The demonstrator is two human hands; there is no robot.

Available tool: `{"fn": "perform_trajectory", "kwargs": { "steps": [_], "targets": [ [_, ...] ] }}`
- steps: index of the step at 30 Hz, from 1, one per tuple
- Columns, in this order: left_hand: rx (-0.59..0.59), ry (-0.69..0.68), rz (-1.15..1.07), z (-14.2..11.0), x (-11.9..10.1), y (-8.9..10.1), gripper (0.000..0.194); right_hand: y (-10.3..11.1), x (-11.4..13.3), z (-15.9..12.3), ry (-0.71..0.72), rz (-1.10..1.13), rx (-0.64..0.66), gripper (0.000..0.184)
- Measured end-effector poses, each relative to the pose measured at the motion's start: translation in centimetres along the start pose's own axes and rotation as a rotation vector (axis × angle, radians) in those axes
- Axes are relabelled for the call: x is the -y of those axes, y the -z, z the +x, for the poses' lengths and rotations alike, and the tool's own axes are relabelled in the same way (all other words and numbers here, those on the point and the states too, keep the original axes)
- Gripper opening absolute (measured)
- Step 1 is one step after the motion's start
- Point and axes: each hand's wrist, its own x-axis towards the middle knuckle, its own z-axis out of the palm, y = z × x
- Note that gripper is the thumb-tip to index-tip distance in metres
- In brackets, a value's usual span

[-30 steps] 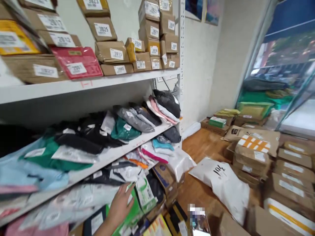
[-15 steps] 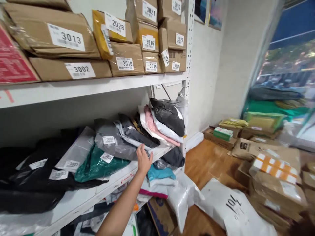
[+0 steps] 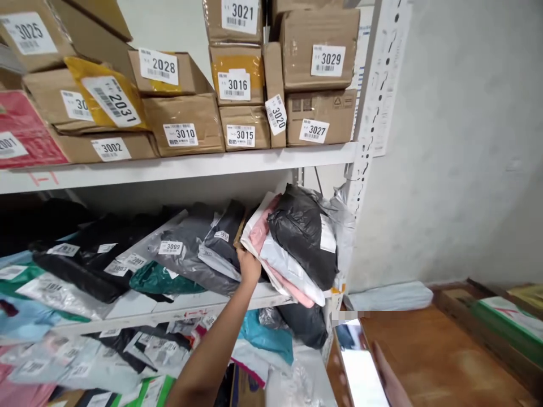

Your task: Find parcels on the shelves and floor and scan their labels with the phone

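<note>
My left hand [image 3: 249,264] reaches to the middle shelf, its fingers partly hidden and curled at the edge of a white mailing bag [image 3: 251,230]. Against that bag lean a pink bag [image 3: 259,229], a pale bag [image 3: 280,257] and a bulky black bag [image 3: 299,232] with a white label. To the left of the hand lie a dark bag [image 3: 231,226] and a grey bag labelled 3009 [image 3: 186,260]. Low on the right, my right hand [image 3: 388,376] is closed around a phone [image 3: 360,367] with a bright screen.
Labelled cardboard boxes [image 3: 182,116] line the upper shelf [image 3: 203,164]. A perforated white post [image 3: 373,102] stands to the right, near the wall [image 3: 462,141]. More bags [image 3: 76,362] fill the lower level. A green and white box [image 3: 509,316] sits at the right.
The view has swung left and closer to the rack. My left hand has moved from the shelf's front edge in to the white bag. The phone and right hand have come into view.
</note>
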Motion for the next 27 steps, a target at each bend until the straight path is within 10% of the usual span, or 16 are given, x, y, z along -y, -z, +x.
{"fn": "perform_trajectory", "kwargs": {
  "steps": [5,12,18,22,27],
  "targets": [
    [0.028,-0.036,-0.180,-2.8,-2.2,-0.7,0.054,-6.1,0.7,3.5,-0.159,0.093,0.550,0.054],
    [0.092,-0.100,-0.305,-2.2,-3.9,-1.7,0.052,-14.0,-1.4,5.9,-0.313,-0.115,0.871,0.083],
    [-0.158,0.095,-0.157,0.1,0.5,-0.1,0.046,-17.4,-2.0,7.8,-0.173,-0.145,0.715,0.079],
    [-0.013,-0.035,-0.169,0.7,0.8,-1.0,0.046,-17.5,-1.8,8.9,-0.063,-0.131,0.596,0.070],
    [-0.360,-0.060,-0.178,-0.1,1.6,0.3,0.043,-15.1,-0.9,9.0,0.103,-0.057,0.439,0.071]
  ]
}}
